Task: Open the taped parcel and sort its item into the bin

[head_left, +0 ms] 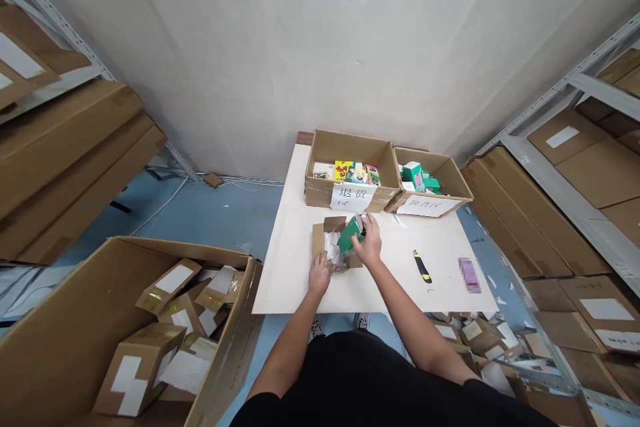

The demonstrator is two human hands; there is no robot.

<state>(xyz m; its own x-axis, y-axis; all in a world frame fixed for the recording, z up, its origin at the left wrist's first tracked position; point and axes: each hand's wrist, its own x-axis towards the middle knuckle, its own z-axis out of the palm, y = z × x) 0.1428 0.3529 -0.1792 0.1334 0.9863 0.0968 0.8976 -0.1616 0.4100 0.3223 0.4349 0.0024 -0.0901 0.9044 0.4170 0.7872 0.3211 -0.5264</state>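
Green box [349, 237] tilted over the small open carton's [318, 240] right side.
A firm pinch with the carton kept steady looks best; the box's long axis slants from near left to far right, upper end pointing away. The right hand [369, 240] pinches it; the left hand [319, 273] touches the carton's near-left edge, its grip I can't tell.

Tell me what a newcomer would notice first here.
Probably the green box in the right hand, held at the small open carton that the left hand touches. Behind stand two labelled cardboard boxes; a black-and-yellow cutter lies to the right on the white table.
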